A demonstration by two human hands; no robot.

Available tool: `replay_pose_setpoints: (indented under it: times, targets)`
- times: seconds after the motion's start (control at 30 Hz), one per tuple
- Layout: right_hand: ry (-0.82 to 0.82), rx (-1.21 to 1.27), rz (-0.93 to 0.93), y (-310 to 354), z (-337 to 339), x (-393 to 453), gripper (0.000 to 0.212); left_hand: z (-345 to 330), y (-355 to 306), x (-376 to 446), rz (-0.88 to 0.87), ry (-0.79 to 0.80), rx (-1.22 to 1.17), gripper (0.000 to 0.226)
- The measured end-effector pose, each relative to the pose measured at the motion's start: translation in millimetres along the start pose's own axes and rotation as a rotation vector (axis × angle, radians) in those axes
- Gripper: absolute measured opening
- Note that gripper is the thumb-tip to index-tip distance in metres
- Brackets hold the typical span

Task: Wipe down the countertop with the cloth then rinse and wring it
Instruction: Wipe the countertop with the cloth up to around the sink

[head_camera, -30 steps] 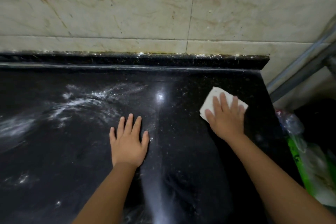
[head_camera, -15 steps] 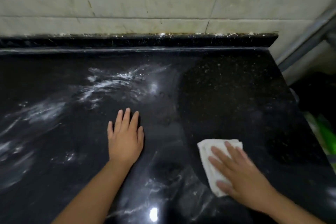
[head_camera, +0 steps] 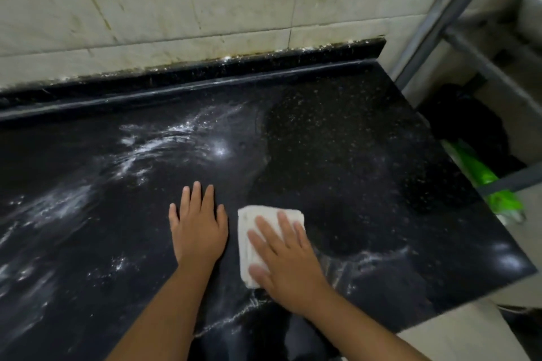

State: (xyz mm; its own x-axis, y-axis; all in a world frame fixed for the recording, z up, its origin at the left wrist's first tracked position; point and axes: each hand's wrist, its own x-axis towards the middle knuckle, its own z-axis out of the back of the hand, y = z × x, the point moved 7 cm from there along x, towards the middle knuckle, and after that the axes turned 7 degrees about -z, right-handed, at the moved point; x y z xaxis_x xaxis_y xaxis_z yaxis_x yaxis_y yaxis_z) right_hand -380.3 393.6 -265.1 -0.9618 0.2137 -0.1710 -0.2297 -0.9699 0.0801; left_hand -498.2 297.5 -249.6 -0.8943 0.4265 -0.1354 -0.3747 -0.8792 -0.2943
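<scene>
Right hand (head_camera: 289,265) grip: flat, fingers spread, pressing folded cloth (head_camera: 252,240) on worktop (head_camera: 366,161) beside flat left hand (head_camera: 199,228); white residue (head_camera: 164,141) might smear if unrinsed.

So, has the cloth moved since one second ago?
Yes. The cloth has moved away from the wall, toward the left hand.
</scene>
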Motion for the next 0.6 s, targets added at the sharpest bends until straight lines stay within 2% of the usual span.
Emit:
replay_pose_setpoints:
  times: [0.1, 0.17, 0.23, 0.27, 0.3, 0.37, 0.4, 0.43, 0.5, 0.6]
  targets:
    - [-0.041, -0.005, -0.043, -54.5, -8.7, -63.5, 0.053, 1.0, -0.2, -1.0, -0.004, 0.011, 0.001, 0.051]
    - [-0.081, -0.009, -0.146, -109.3, -4.9, -91.8, 0.053, 1.7, -0.1, -1.5, -0.005, 0.010, -0.009, 0.051]
    - [-0.084, 0.024, -0.383, -170.8, 6.0, -105.1, 0.055, 0.6, -1.0, -2.3, -0.005, 0.019, -0.007, 0.051]
    - [-0.157, 0.034, -0.532, -197.3, 16.9, -105.8, 0.057, 0.9, -1.9, -2.4, -0.007, 0.017, -0.002, 0.051]
    - [-0.138, 0.035, -0.700, -215.7, 24.6, -102.2, 0.059, 1.2, -3.1, -2.3, -0.009, 0.013, 0.005, 0.051]
    - [0.033, 0.114, -0.931, -219.4, 22.1, -86.5, 0.059, 2.0, -4.7, -2.4, -0.012, 0.007, 0.010, 0.051]
    - [0.071, 0.159, -0.944, -203.7, 21.4, -72.6, 0.059, 2.6, -5.0, -3.2, -0.013, 0.005, 0.010, 0.051]
    - [0.107, 0.167, -0.856, -179.5, 18.6, -58.6, 0.062, 3.2, -5.6, -4.0, -0.015, 0.001, 0.008, 0.051]
    - [0.036, -0.006, -0.605, -124.4, 14.7, -41.9, 0.071, 3.8, -6.1, -4.8, -0.020, 0.003, 0.002, 0.050]
    - [0.007, -0.035, -0.291, -55.4, -6.4, -64.8, 0.056, 4.2, -5.9, -4.8, -0.018, 0.010, 0.007, 0.050]
